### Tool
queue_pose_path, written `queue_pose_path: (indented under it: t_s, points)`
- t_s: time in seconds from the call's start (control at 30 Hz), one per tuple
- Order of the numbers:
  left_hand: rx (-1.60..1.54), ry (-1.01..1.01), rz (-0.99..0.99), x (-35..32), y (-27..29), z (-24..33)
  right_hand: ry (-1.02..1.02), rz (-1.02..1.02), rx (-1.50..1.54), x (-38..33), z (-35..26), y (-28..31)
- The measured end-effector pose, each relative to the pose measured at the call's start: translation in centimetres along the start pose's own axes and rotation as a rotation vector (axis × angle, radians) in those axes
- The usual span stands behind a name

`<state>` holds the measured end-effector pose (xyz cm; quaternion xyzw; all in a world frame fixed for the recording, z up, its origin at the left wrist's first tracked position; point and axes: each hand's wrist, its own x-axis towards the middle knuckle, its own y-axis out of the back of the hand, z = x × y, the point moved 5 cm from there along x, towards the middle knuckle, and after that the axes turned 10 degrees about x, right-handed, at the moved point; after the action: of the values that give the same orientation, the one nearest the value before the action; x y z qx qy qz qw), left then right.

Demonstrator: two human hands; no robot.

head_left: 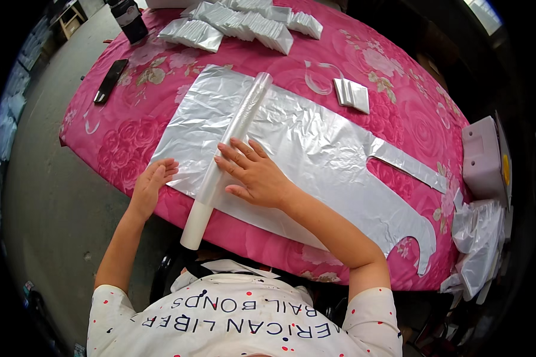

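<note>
A silvery, thin plastic apron (315, 154) lies flat and slightly wrinkled across the table, its neck and strap cut-outs toward the right. Across its left part rests a long whitish tube (198, 220), slanting from the near edge to the far side and overhanging the table's near edge. My right hand (253, 174) lies on the apron with fingers spread, the fingertips against the tube. Left of the tube, my left hand (153, 183) is by the apron's near left edge, fingers extended and nothing visible in them.
Stacks of folded silvery packets (238, 24) stand at the far side, with another small stack (351, 95) to the right. A black phone (111, 81) and a dark bottle (128, 21) are at left. Beside the table's right edge are a pale box (481, 157) and plastic bags (477, 238).
</note>
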<state>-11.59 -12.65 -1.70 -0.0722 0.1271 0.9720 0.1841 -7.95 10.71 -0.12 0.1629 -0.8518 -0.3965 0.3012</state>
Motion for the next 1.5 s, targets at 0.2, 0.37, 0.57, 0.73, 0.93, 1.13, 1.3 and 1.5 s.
queue_pose_path:
  t_s: [0.2,0.37,0.57,0.73,0.93,1.13,1.3,1.5]
  points:
    - [0.408,-0.095,0.135,-5.0,-1.2,1.3,-0.012,-0.104,0.032,10.0,-0.4,-5.4]
    - [1.144,-0.046,0.383,-5.4,-0.9,1.2,-0.268,0.263,0.034,14.9,-0.7,-8.6]
    - [0.596,0.183,0.302,-5.1,0.5,0.7,-0.496,0.65,0.304,13.1,0.2,-8.3]
    - [-0.387,0.222,-0.037,-5.9,-3.7,0.0,-0.614,0.721,1.491,10.7,-0.2,-4.6]
    - [-1.094,0.132,-0.704,-6.7,-8.7,2.9,-0.373,0.468,1.937,8.7,-4.0,2.9]
    - [-0.205,-0.035,-0.299,-3.8,-10.2,4.4,-0.539,0.693,1.435,4.4,-2.9,4.7]
    - [0.132,-0.146,-0.029,-3.3,-11.8,5.4,-0.557,0.742,1.302,2.3,-2.6,3.8]
    - [-0.056,0.239,-0.567,-5.1,-12.3,3.1,-0.669,0.844,1.325,-2.2,2.4,5.3]
